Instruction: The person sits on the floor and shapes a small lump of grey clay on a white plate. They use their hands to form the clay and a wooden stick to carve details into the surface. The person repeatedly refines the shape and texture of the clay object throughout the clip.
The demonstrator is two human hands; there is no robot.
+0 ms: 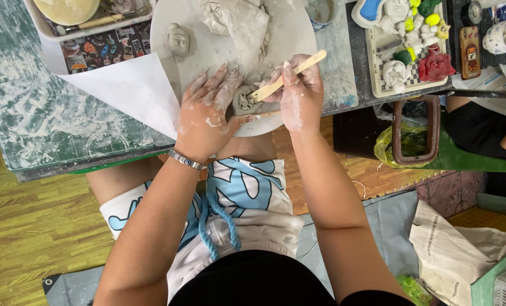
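My left hand (206,116), smeared with clay, grips a small grey clay piece (242,101) at the near rim of a round white board (287,34). My right hand (301,90) holds a wooden modelling stick (289,75) whose tip presses into that clay piece. A small clay face-like lump (179,39) and a larger slab of grey clay (241,22) lie farther back on the board. A bracelet sits on my left wrist.
A green cutting mat (43,113) dusted white covers the table's left, with a white paper sheet (134,90) on it. At right stand a tray of painted clay figures (408,45), a cup with brushes (499,37) and another person's leg (479,122).
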